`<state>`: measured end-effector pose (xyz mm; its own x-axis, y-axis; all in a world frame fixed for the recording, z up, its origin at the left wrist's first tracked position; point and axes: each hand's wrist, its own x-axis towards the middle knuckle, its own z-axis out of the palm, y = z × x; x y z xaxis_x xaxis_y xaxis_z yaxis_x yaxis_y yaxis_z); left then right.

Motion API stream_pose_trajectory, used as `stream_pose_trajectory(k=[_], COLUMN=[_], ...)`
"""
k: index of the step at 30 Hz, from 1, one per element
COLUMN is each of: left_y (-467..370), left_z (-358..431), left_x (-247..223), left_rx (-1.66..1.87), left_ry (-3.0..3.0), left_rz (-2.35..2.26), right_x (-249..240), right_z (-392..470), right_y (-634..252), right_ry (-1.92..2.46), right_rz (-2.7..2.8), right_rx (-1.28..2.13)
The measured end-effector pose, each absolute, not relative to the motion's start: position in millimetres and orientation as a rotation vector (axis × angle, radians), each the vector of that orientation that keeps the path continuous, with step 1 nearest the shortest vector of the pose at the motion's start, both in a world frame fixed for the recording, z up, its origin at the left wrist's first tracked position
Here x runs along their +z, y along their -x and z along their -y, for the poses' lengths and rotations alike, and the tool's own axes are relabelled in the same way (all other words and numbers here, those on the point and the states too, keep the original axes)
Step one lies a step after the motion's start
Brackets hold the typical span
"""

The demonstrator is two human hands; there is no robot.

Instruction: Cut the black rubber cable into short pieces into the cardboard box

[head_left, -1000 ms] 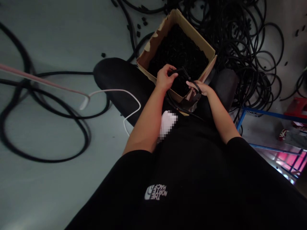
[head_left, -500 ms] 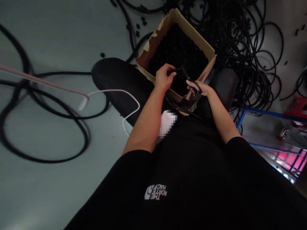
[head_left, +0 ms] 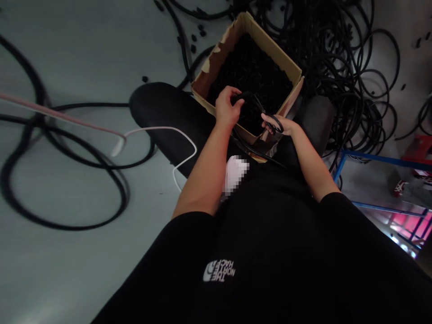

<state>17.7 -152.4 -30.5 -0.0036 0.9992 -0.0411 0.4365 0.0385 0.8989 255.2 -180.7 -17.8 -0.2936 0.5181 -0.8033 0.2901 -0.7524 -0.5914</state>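
Note:
My left hand (head_left: 227, 107) is closed on a length of black rubber tubing (head_left: 243, 95) above the near left side of a cardboard box (head_left: 275, 42). In my right hand (head_left: 286, 125) is a pair of black-handled scissors (head_left: 277, 121), its fingers through the loops. The blades point up and left toward the tubing; against the dark pieces I cannot tell whether they touch it. Many short cut black pieces (head_left: 251, 63) fill much of the box, which stands between my legs.
A large tangle of black tubing (head_left: 337, 67) lies to the right of the box. More looped tubing (head_left: 67, 227) is on the grey floor at left, near a white cable (head_left: 162, 128). Loose pieces (head_left: 193, 48) are scattered about. A blue metal frame (head_left: 378, 158) stands at right.
My left hand has shifted slightly up and left with the tubing. My right hand and the scissors stay in nearly the same place.

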Motion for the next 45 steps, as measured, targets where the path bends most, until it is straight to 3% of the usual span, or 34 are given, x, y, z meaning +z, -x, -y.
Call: stream_pose_trajectory(k=[14,45], left_y=[-14,-16], left_z=[149,156], left_x=[-51,-41], left_rx=[0.842,0.883], left_ry=[-1.486,-1.525], left_rz=[-1.426,-1.468], right_x=[5,-35], right_z=[176,173], right_y=[-245,-253], right_ry=[1.671,1.690], right_rz=[0.785,1.000], right_rx=[2.246,2.035])
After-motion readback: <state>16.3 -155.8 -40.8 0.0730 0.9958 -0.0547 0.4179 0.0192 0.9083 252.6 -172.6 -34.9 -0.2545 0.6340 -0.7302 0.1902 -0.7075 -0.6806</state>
